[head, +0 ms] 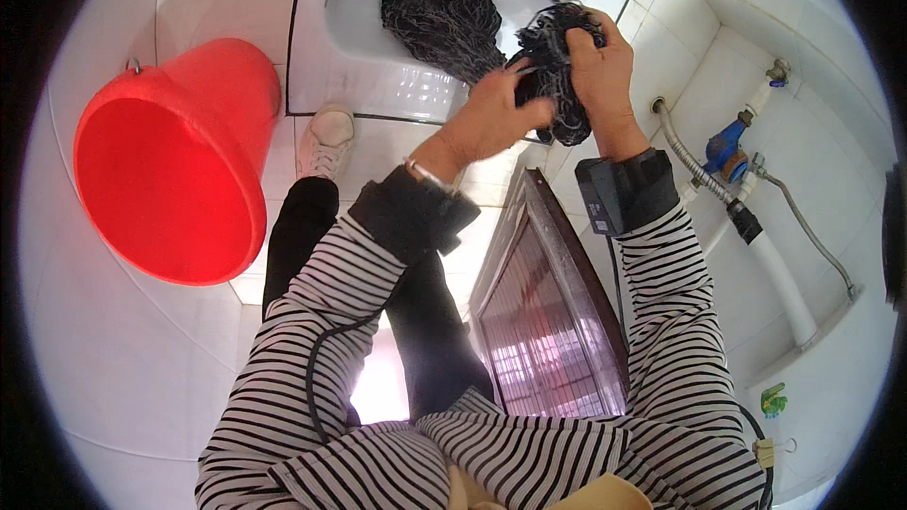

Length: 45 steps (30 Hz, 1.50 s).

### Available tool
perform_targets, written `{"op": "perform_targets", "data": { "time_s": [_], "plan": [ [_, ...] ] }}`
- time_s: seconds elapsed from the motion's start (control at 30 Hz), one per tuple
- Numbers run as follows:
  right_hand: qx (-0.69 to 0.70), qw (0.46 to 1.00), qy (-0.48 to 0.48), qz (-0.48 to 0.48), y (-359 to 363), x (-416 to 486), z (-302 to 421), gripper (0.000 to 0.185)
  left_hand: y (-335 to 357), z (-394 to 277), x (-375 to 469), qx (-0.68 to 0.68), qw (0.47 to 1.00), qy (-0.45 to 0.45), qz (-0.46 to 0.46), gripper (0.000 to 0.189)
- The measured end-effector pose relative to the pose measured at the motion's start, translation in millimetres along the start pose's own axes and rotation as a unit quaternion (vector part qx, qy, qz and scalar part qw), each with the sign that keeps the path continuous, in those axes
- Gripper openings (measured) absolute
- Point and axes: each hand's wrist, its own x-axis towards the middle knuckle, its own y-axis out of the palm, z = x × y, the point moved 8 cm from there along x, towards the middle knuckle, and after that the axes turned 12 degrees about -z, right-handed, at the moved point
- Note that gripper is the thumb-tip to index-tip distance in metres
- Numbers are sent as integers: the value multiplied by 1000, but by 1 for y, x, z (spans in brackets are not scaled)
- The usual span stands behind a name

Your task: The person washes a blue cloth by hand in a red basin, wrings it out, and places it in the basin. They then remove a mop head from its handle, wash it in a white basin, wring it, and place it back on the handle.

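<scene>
Dark, stringy mop strands (453,25), wet-looking, lie in the white squat toilet (361,78) and run up to a bunched part between my hands. My right hand (606,71) grips that bunch from its right side, over the toilet's right edge. My left hand (496,110) is at the left side of the bunch, thumb and fingers spread around its lower part; whether it grips the strands is unclear. No mop handle can be made out.
A large red bucket (170,177) stands on the left. Pipes with a blue water meter (724,147) and a flexible metal hose (691,149) are at the right wall. A framed door (545,312) stands between my arms. My shoe (327,138) is beside the toilet.
</scene>
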Motion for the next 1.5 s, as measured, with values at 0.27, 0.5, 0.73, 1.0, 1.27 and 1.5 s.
{"op": "perform_targets", "data": {
  "time_s": [0.27,0.5,0.73,1.0,1.27,1.5],
  "plan": [
    [294,909,117,270,3,-2,3,54,1,-17,0,71,989,68,-113,47],
    [471,770,226,366,55,-22,-21,67,-11,-2,2,-10,998,26,-50,43],
    [247,933,50,255,52,-19,16,16,-28,-5,5,90,988,88,-85,40],
    [25,978,-46,201,70,-16,28,13,-38,-2,8,109,978,130,-119,40],
    [-32,982,-104,157,75,-12,38,15,-41,2,10,117,982,101,-110,42],
    [-110,973,-98,177,79,-13,37,12,-42,15,13,111,988,52,-97,45]
  ]
}}
